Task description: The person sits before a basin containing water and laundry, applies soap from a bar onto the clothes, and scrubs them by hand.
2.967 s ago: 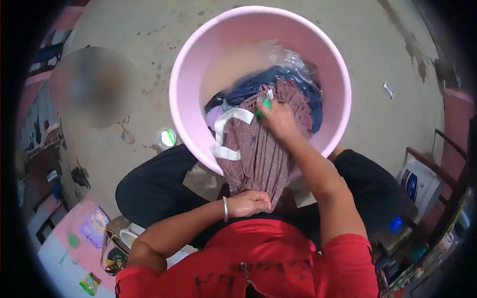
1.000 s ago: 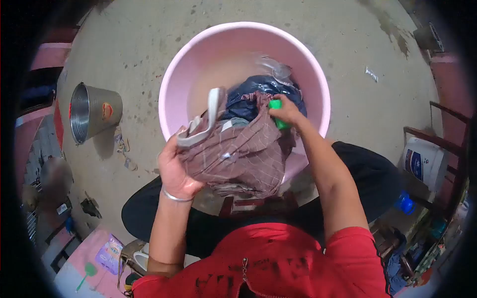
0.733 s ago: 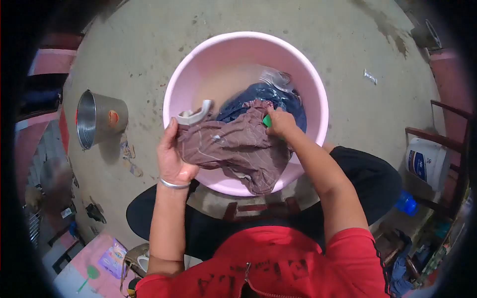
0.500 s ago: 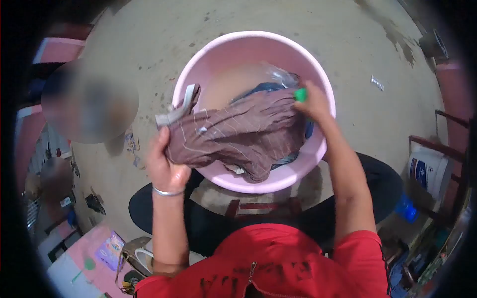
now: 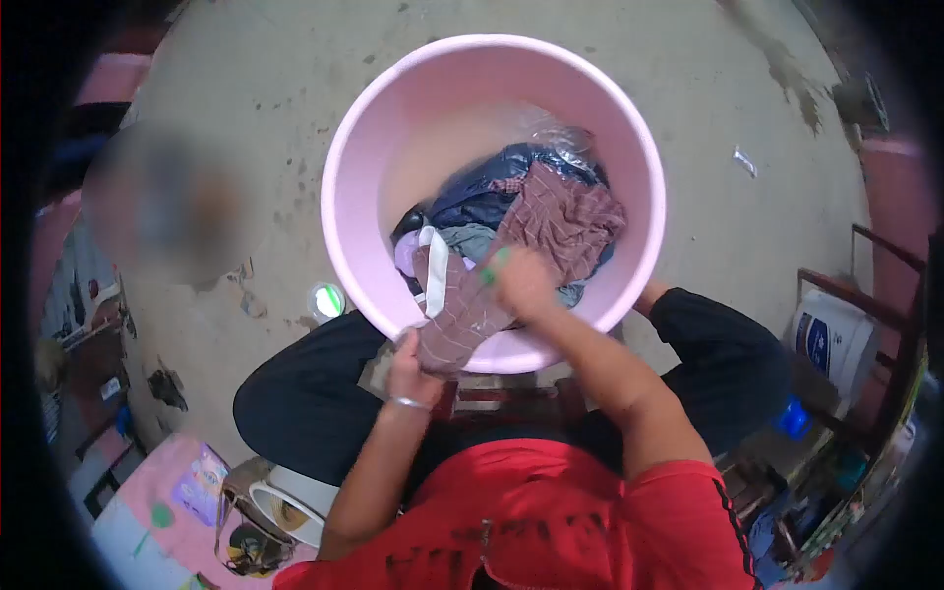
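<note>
A brown striped garment (image 5: 472, 305) with a white band (image 5: 433, 280) is stretched over the near side of a pink tub (image 5: 339, 118). My left hand (image 5: 415, 379) grips its near edge, just outside the rim. My right hand (image 5: 531, 285), smeared by motion, is closed around a small green block (image 5: 500, 256) that looks like a bar of soap, pressed against the cloth. More of the brown cloth lies bunched in the tub, beside wet dark blue clothing (image 5: 482, 197) and a grey-green piece (image 5: 470, 239). Cloudy water fills the tub's far side.
A small round dish (image 5: 326, 302) with something green in it sits on the floor left of the tub. A white bucket (image 5: 836, 339) stands at the right near a dark red frame. A purple packet (image 5: 200, 484) lies on a pink surface at lower left.
My left hand has moved right and nearer with the garment's edge. My right hand has come from the tub's right side to the cloth's middle; much of the cloth has dropped into the tub.
</note>
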The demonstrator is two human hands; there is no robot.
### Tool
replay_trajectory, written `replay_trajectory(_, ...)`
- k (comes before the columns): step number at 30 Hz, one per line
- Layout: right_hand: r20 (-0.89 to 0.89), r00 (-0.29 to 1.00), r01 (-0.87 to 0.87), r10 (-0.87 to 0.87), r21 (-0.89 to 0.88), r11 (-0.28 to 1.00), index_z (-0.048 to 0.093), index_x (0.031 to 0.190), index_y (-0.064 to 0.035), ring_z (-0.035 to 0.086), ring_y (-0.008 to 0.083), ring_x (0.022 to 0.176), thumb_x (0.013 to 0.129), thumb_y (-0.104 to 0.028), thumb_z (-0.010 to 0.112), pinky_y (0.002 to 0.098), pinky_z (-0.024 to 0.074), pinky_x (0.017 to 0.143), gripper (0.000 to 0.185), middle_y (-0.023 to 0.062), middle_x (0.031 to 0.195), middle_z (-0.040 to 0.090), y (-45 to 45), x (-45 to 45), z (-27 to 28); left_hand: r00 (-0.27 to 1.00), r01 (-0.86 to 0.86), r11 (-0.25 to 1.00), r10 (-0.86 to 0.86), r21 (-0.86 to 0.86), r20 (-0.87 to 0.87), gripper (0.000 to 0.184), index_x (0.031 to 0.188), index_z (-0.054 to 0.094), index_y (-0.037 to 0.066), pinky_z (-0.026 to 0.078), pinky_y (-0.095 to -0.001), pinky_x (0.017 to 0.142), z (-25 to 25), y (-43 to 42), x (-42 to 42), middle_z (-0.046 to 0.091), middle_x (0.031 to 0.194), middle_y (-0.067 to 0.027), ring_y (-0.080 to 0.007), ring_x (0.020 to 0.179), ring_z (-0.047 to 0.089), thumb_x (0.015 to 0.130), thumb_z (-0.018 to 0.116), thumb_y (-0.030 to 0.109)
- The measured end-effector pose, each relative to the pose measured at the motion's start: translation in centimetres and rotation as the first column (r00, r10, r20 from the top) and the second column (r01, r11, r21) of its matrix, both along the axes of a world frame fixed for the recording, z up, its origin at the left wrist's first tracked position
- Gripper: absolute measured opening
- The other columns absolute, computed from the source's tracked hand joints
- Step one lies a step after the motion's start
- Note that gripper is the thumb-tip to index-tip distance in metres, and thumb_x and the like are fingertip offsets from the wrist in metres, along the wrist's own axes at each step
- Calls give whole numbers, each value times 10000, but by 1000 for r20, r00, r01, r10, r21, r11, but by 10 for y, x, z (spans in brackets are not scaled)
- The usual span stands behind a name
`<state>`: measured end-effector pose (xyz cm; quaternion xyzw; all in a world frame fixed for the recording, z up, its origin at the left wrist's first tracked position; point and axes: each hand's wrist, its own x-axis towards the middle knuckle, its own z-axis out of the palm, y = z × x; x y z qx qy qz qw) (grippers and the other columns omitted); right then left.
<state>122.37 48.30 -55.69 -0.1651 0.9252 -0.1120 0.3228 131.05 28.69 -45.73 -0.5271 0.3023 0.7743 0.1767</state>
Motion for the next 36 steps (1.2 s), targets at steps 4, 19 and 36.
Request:
replay_trajectory(4, -385, 851, 349, -359, -98, 932, 513, 1179, -117, 562, 369, 930, 783, -248, 593, 459, 481, 767, 425, 203, 983, 554, 90, -44, -24, 999, 45, 999, -45, -6, -30, 400, 1283, 438, 6, 404, -444, 987, 43, -13, 2, 524, 1263, -147, -296, 1142, 520, 960, 433, 242)
replay_trajectory(19, -446, 824, 206, -350, -339, 918, 523, 1151, -147, 546, 338, 873, 793, -330, 607, 467, 456, 735, 410, 189, 974, 528, 2, -55, -37, 950, 273, 955, -288, -118, -126, 369, 1241, 459, -39, 423, -403, 982, 129, -57, -14, 562, 1198, -184, -283, 1080, 570, 933, 459, 165)
replay_trajectory(36, -333, 863, 361, -379, -116, 925, 479, 1209, -161, 603, 386, 873, 789, -350, 635, 477, 500, 752, 486, 196, 1040, 511, 80, -29, -36, 932, 185, 975, -214, -122, -292, 377, 1205, 471, -42, 442, -424, 965, 135, -45, -116, 556, 1197, -210, -315, 1093, 562, 927, 487, 213)
